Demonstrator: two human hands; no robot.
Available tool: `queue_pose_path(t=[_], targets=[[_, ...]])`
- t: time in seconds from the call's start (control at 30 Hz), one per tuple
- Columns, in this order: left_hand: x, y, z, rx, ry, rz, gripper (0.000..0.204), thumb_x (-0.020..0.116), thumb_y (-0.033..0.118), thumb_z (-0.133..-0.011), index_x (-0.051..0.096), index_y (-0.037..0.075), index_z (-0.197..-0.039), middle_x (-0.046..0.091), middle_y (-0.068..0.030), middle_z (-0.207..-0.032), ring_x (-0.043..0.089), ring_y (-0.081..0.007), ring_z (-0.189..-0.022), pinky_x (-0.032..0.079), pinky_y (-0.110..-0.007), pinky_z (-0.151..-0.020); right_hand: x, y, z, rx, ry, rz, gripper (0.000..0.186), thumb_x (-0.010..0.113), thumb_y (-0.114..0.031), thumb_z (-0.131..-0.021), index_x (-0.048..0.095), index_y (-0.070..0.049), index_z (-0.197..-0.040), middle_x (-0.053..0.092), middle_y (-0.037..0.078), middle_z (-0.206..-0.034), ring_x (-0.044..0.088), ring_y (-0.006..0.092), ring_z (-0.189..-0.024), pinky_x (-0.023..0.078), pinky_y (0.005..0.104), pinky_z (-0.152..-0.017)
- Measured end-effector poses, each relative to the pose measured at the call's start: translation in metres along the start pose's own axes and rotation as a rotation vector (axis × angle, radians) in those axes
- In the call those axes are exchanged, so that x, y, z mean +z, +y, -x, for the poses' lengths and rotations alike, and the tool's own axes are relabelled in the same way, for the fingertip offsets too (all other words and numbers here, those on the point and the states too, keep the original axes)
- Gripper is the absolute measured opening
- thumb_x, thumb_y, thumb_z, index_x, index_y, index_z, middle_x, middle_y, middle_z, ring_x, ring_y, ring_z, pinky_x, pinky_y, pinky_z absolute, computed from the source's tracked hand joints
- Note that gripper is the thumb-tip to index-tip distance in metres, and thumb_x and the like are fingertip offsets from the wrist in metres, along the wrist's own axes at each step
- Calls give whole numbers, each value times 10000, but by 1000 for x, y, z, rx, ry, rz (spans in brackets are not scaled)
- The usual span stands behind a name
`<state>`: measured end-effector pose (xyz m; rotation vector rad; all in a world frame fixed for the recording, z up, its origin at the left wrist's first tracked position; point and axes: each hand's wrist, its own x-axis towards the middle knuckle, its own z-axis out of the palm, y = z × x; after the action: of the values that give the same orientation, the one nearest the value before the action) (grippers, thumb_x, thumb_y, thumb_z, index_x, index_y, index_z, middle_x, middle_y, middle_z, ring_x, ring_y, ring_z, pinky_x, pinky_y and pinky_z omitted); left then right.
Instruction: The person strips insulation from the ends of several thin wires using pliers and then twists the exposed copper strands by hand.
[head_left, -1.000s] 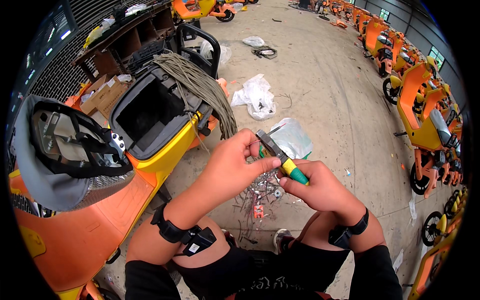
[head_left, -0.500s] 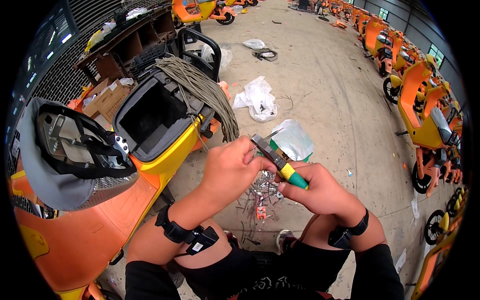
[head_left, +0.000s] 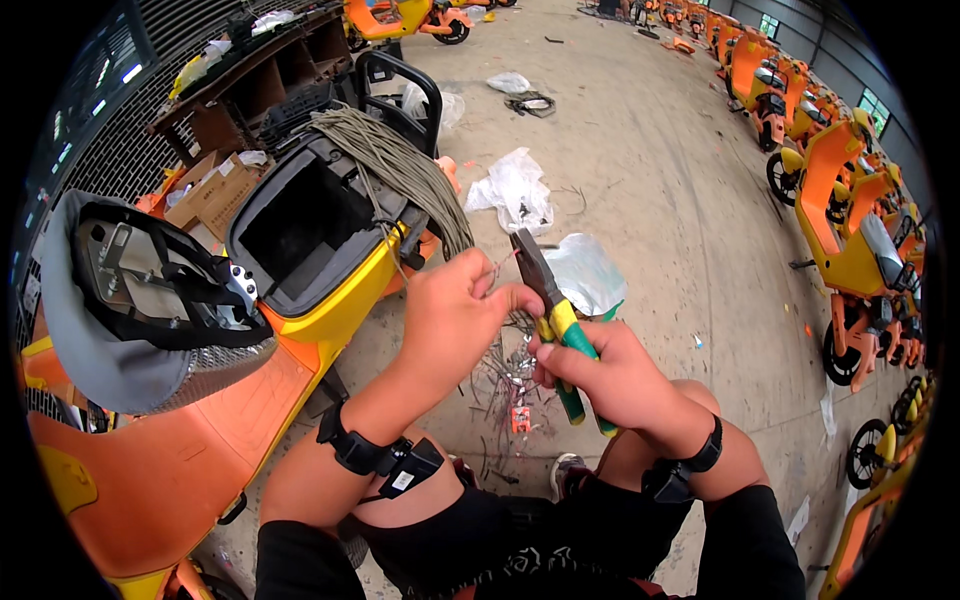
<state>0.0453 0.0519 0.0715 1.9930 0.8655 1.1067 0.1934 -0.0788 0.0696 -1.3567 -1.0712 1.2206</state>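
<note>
Roughly ordered by size. Orange-yellow scooter [head_left: 200, 430] fills left of frame, grey seat [head_left: 110, 330] tipped up so the open compartment [head_left: 300, 225] is reachable. Bundle of grey cables [head_left: 400, 170] drapes over its rear edge, toward centre. Right hand [head_left: 615, 375], grip closed round the green-yellow handles, holds pliers [head_left: 550, 310] centre frame, jaws pointing up-left at the wire. Left hand [head_left: 455, 320] pinches thin wire [head_left: 497, 272] taut against the jaws (presumably to steady it). Wire scraps [head_left: 505, 390] lie on the floor below.
</note>
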Motion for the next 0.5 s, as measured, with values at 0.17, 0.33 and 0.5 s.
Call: queue_pose_path(t=[0.17,0.33,0.5], targets=[[9,-11,-12,-44,30,-88,507,914,221,-620,454,8,-629,478,-82,-533,400,-192,-478,392,-345,-472,11,2,-9,94,99,-70,250,642,-230,-973,677,12,-917,642,22,-769,559,84,-695,461,274,-656],[21,-11,-23,-32,70,-198,528,928,186,-634,433,7,-660,383,-12,-568,333,-119,-562,351,-316,-490,18,1,-23,203,202,-354,244,638,-231,-965,654,7,-913,653,63,-804,589,135,-681,476,287,-640],[22,-24,-30,-14,175,-321,570,942,361,-633,499,6,-683,501,-62,-575,427,-180,-525,397,-349,-503,16,3,-34,244,250,-527,207,648,-190,-934,628,16,-928,659,103,-826,625,181,-697,507,309,-618]])
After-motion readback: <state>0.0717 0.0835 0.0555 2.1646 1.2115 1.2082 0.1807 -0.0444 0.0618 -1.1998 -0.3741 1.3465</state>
